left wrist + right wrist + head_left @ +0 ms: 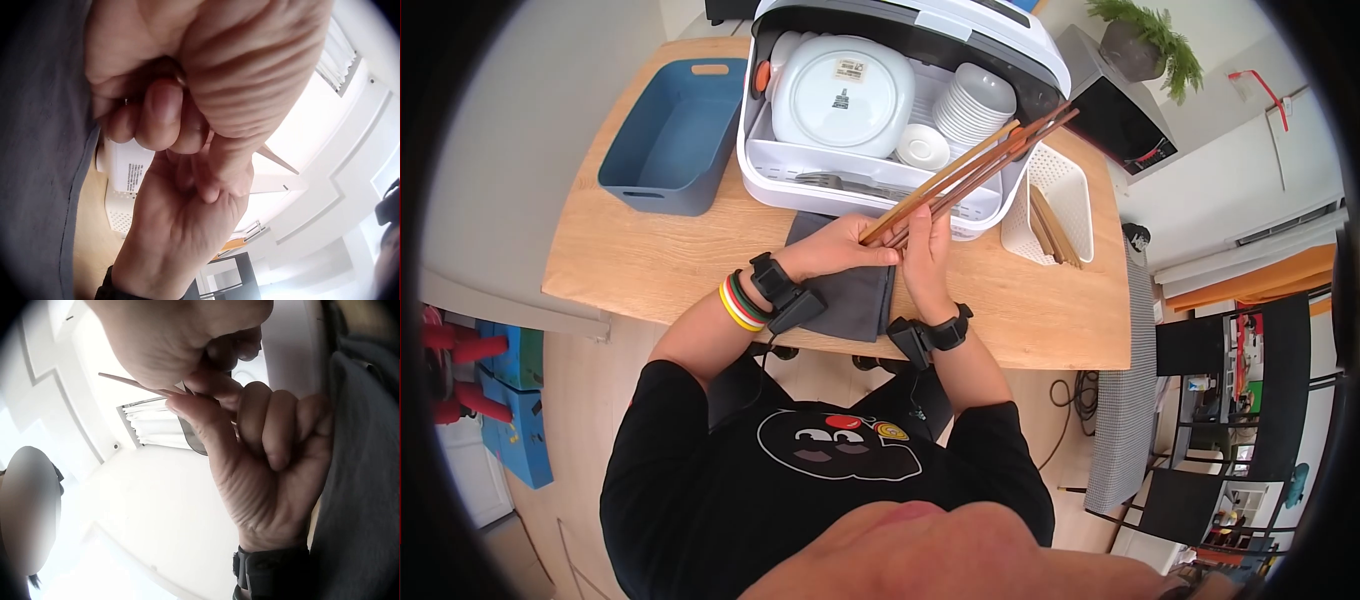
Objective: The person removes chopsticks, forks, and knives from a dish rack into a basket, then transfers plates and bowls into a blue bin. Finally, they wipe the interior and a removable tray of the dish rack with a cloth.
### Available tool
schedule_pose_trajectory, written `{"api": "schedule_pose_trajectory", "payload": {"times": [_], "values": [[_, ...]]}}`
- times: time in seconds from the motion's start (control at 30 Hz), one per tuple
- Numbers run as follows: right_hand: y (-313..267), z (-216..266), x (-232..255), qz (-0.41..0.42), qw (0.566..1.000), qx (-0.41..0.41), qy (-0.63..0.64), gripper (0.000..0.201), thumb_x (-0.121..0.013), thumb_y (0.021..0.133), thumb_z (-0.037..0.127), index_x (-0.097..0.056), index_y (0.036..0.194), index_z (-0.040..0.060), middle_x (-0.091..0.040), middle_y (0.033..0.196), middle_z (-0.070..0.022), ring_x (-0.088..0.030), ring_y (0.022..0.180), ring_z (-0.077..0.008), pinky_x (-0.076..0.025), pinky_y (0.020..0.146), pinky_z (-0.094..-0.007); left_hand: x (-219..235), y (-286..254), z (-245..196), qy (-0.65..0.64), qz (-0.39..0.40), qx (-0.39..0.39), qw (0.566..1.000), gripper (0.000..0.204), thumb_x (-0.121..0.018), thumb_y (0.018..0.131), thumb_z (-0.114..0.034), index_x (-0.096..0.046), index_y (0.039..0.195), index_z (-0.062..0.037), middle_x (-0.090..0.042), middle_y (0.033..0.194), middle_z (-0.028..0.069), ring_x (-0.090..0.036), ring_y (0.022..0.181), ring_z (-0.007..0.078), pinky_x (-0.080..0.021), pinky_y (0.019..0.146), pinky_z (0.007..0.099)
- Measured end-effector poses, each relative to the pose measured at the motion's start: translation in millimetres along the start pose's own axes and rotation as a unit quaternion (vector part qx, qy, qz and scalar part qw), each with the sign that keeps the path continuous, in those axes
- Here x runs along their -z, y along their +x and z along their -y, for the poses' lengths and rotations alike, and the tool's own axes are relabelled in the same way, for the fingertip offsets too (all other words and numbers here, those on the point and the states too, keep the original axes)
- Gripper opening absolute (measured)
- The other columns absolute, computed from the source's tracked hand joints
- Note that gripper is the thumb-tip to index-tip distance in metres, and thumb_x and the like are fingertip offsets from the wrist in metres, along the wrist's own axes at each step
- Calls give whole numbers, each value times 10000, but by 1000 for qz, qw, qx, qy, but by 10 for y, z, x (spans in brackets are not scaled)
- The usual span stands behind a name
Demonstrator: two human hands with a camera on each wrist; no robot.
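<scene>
A bundle of several brown wooden chopsticks [975, 175] slants up to the right in front of me. My left hand [840, 247] grips it at the lower end, fingers curled in round the sticks. Right beside it, my right hand [926, 250] holds the same bundle with the thumb laid along it. In the left wrist view the right hand [187, 219] meets the left; in the right wrist view the curled left fingers [278, 428] show, with one chopstick [131, 383] sticking out. The far ends overlap the white dish box [800, 195] in the head view.
The box holds a large white plate [840, 95], stacked bowls [980, 100], small dishes [922, 147] and forks [825, 181]. To its right stands a perforated white basket [1072, 185] with brown sticks [1050, 225]; left, a blue bin [665, 190]. A dark grey cloth [855, 300] lies beneath my hands.
</scene>
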State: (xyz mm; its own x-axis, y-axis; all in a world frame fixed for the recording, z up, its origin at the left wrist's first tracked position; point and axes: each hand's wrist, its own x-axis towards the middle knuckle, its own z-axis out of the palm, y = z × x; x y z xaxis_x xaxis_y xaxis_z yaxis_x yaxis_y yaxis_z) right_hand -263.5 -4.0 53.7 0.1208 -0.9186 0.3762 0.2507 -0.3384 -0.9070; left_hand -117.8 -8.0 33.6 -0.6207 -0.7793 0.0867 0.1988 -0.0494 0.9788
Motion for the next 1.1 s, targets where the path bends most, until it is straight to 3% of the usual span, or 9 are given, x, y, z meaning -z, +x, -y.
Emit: {"api": "schedule_pose_trajectory", "payload": {"times": [0.07, 0.13, 0.17, 0.23, 0.37, 0.63, 0.9, 1.07, 1.1], "values": [[-7, 32, 23, 10, 1000, -10, 23, 176, -362, 998, 193, -442, 1025, 39, -495, 676, 6, -412, 521, -22, -328, 445, -167, -19, -8, -76, 1, 1, -29, 1000, 250, -617, 891, -216, -606, 992, 13, -585, 848, -38, -509, 777, 27, -430, 700, 194], [3, 31, 35, 10, 999, -9, 36, 176, -363, 998, 194, -442, 1027, 39, -495, 676, 7, -411, 520, -20, -318, 438, -162, -12, -36, -199, -12, 25, 32, 999, 291, -558, 928, -300, -600, 930, -11, -453, 691, -83, -384, 606, 12, -319, 531, 180], [6, 30, 45, 12, 999, -10, 48, 176, -364, 998, 194, -443, 1030, 40, -494, 675, 8, -410, 519, -17, -308, 432, -157, -16, -33, -194, -12, 27, 33, 999, 291, -558, 928, -300, -600, 930, -11, -453, 691, -83, -384, 606, 12, -319, 531, 180], [4, 15, 89, 24, 999, -17, 32, 183, -362, 997, 191, -444, 1049, 36, -490, 675, 12, -410, 519, -17, -309, 433, -159, -29, -27, -169, -2, 18, 27, 999, 311, -527, 940, -340, -592, 890, -40, -326, 638, -99, -257, 546, 21, -202, 477, 201], [10, -7, 100, 33, 999, -41, -15, 218, -356, 996, 178, -445, 1114, 19, -478, 676, 24, -405, 526, -15, -311, 441, -167, -41, -16, -149, 17, -2, 38, 999, 276, -545, 934, -309, -589, 876, -42, -367, 654, -95, -294, 565, 15, -238, 490, 190], [28, -66, 103, 24, 999, -27, -18, 210, -376, 991, 168, -465, 1101, 13, -464, 680, 31, -400, 547, -14, -318, 463, -171, -31, -1, -110, 51, -8, -24, 998, 244, -567, 921, -241, -640, 965, -13, -568, 789, -61, -432, 679, 16, -358, 600, 174], [18, -8, 73, 46, 998, -30, -23, 204, -415, 982, 184, -490, 1080, 21, -495, 769, 21, -414, 600, -18, -340, 501, -171, -63, -28, -191, 33, -59, -12, 998, 239, -572, 918, -253, -635, 946, -24, -507, 725, -70, -380, 626, 21, -323, 544, 191], [11, -90, 82, 60, 995, 18, -74, 229, -414, 978, 173, -486, 1109, -1, -519, 944, -33, -474, 850, -88, -404, 759, -224, -61, -11, -151, 35, -74, -23, 996, 231, -572, 919, -256, -625, 919, -31, -430, 678, -81, -357, 601, 22, -300, 517, 192], [8, -103, 81, 61, 995, 18, -74, 229, -414, 978, 173, -486, 1109, -1, -519, 944, -33, -474, 850, -88, -404, 759, -224, -57, -11, -154, 37, -70, -21, 997, 227, -570, 920, -253, -622, 925, -32, -436, 684, -81, -359, 605, 19, -301, 519, 191]]}}
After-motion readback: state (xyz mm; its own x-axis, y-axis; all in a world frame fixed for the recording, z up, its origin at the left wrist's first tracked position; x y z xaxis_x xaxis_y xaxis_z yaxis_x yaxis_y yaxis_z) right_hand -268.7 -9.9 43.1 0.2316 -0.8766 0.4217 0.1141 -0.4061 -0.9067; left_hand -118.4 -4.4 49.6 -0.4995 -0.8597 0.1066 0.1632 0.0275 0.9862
